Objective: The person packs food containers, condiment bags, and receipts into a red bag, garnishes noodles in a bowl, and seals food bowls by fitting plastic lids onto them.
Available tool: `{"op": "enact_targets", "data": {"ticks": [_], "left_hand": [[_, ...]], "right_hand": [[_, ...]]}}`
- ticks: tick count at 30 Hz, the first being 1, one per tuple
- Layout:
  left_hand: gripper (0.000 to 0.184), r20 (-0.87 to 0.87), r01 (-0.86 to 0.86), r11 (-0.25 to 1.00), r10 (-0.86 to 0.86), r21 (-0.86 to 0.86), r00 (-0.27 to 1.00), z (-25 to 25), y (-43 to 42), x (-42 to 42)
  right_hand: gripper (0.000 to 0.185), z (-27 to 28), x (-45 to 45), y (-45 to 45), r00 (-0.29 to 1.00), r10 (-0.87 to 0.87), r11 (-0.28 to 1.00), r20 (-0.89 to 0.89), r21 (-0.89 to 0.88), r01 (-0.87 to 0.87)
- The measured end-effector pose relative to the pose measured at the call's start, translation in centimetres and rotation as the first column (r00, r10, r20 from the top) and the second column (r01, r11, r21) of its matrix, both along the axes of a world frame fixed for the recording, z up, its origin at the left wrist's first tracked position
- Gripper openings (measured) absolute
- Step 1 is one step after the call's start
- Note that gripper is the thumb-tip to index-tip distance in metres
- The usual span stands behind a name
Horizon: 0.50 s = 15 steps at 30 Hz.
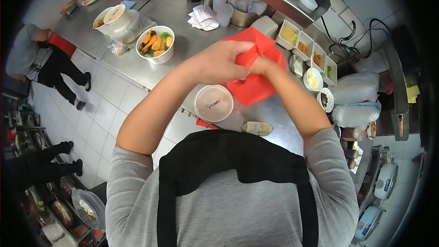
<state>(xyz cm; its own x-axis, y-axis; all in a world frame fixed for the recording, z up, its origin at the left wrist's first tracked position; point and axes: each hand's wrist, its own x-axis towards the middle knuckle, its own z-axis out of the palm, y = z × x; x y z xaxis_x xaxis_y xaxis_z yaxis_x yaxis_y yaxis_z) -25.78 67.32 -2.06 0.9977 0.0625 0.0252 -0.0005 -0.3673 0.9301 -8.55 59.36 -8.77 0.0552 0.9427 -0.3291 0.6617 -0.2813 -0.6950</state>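
While the red bag [256, 92] is touched by both hands above the steel counter [184, 39], the left hand [224, 60] is held half curled, its thumb and fingers kept apart across the bag's upper part; how firmly it is gripped cannot be told. The right hand [259, 66] is brought close beside it, with its fingers largely hidden by the red folds, so its grip cannot be made out. On the near left of the bag, a lidded tub [213, 104] marked with writing is seen, and a small bottle [257, 128] is laid on its side at the near edge. Farther left, a bowl [160, 58] is filled with vegetables and golden chunks. Papers [204, 17] are piled on the far side. To the right, food trays [284, 42] are lined up. On the far left, a person [35, 59] in grey is seen standing.
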Motion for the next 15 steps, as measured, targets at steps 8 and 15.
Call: {"op": "enact_targets", "data": {"ticks": [8, 15], "left_hand": [[0.039, 0.076, -0.033, 0.958, 0.057, -0.285, 0.995, -0.3, 2.8, 0.5], [0.027, 0.059, -0.052, 0.923, 0.08, -0.381, 0.995, 0.4, 3.4, 4.9]], "right_hand": [[0.04, -4.5, 1.5, 2.6, 0.719, 0.033, 0.985, 0.695, 0.1, -0.142], [0.027, -2.1, 1.6, 0.6, 0.746, -0.245, 0.924, 0.619, 0.381, -0.012]]}}
